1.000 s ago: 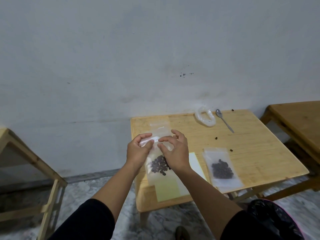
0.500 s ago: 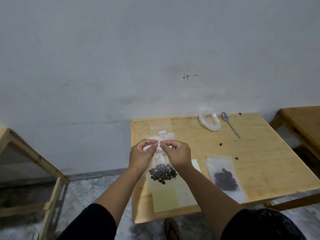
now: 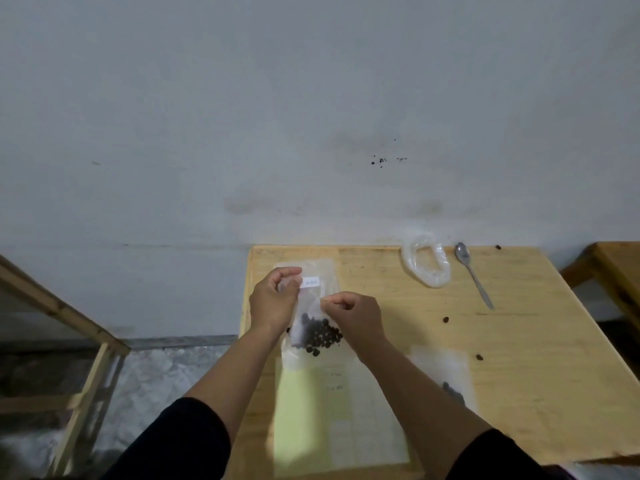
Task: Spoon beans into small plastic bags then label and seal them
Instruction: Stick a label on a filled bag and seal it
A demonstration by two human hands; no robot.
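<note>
We have the small plastic bag (image 3: 313, 317) lifted over the near-left part of the wooden table (image 3: 519, 375), its dark beans (image 3: 320, 336) gathered low in the pouch and a white label (image 3: 310, 282) showing near its mouth. Our left hand (image 3: 273, 303) pinches the top left corner between thumb and curled fingers; our right hand (image 3: 356, 318) is curled with its fingertips pressed together at the bag's right edge, apparently pinching the film, though the blur leaves that contact uncertain. To close the mouth well, we judge it best to keep the bag upright so the beans stay clear of the strip, line both lips up, and run the pinch from one corner across to the other. Beneath our wrists, at 6 o'clock from the bag, lies a pale yellow-green sheet (image 3: 304, 410). At 4 o'clock a second bag (image 3: 446, 379) with beans lies flat, close enough that our right forearm could drag it. At 1 o'clock a crumpled clear bag (image 3: 427, 265) sits just beside a metal spoon (image 3: 472, 271), both well apart from our hands. Stray beans (image 3: 446, 319) dot the tabletop at 3 o'clock. Nothing lies between our hands and the seal.
</note>
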